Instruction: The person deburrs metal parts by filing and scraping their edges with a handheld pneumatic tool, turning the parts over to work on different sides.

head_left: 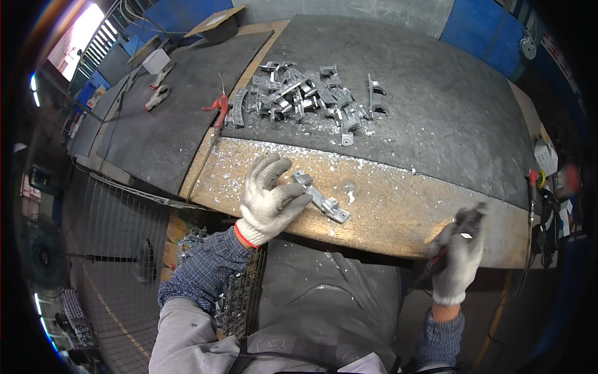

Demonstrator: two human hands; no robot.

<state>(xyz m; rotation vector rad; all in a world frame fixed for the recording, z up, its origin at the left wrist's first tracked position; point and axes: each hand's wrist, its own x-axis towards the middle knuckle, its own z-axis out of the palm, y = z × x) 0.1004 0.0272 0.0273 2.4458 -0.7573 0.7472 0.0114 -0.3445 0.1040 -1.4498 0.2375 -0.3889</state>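
My left hand (269, 198), in a whitish knit glove with a red cuff edge, is at the near edge of the bench. Its thumb and finger press against the side of a silvery metal casting (322, 199), which lies slanted on the wood. Over the right part of the edge is my right hand (456, 265), gloved too and smeared by motion. It is closed round a dark hand tool (468, 218), too blurred to name its kind. Farther back, a heap of similar metal castings (305, 93) lies on the black mat, with a single casting (375, 96) to its right.
Metal flakes litter the wooden strip (386, 196) and the black mat (436, 112). A red air blow gun (220, 107) lies left of the heap. Gloves (158, 96) and a white box (156, 61) sit on the left bench. Wire mesh (124, 249) stands below, left.
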